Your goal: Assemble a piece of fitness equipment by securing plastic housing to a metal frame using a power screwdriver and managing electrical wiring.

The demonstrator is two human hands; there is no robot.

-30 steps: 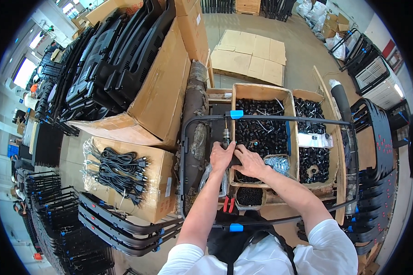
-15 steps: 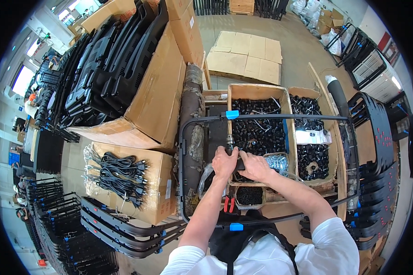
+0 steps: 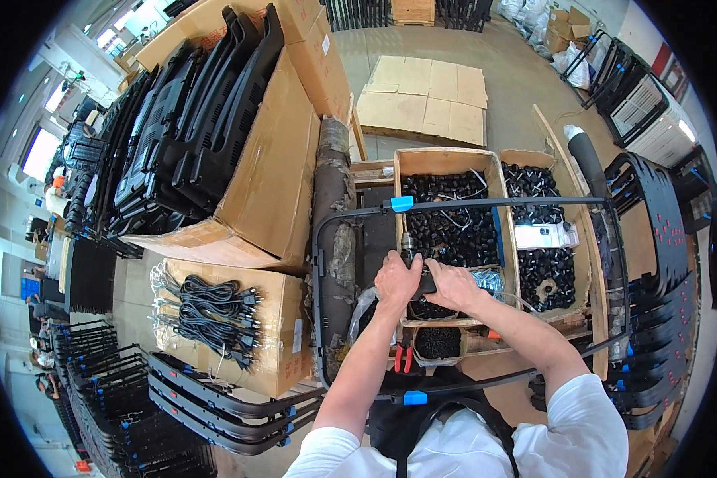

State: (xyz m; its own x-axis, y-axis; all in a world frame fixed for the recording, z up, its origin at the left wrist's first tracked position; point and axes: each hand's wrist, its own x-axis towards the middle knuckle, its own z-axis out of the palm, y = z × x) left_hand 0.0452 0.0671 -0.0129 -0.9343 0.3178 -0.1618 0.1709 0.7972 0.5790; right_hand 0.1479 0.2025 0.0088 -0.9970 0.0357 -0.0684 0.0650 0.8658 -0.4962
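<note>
inside the black frame (image 3: 319, 260), toward its far bar, is the powered driver (image 3: 408, 243), its chuck and thin bit pointing at the blue clip (image 3: 402, 204) there; whether the tip touches, i can't tell. the left hand (image 3: 398, 277) has its fingers wrapped around the driver just behind the chuck, and the right hand (image 3: 452, 284) curls its fingers over the dark body, tips hidden; gripping with both hands probably keeps the tool straight and steady. the frame's left end lies by a padded roll (image 3: 332, 179), likely so that nothing gets scratched. the wooden bin (image 3: 448, 152) sits beneath the frame's far bar, its black parts (image 3: 454, 231) presumably kept close to spare reaching (a tidy arrangement, if a crowded one). just inside the frame's near bar are red-handled pliers (image 3: 404, 360), seemingly left handy, beside a tray of tiny black pieces (image 3: 438, 342).
</note>
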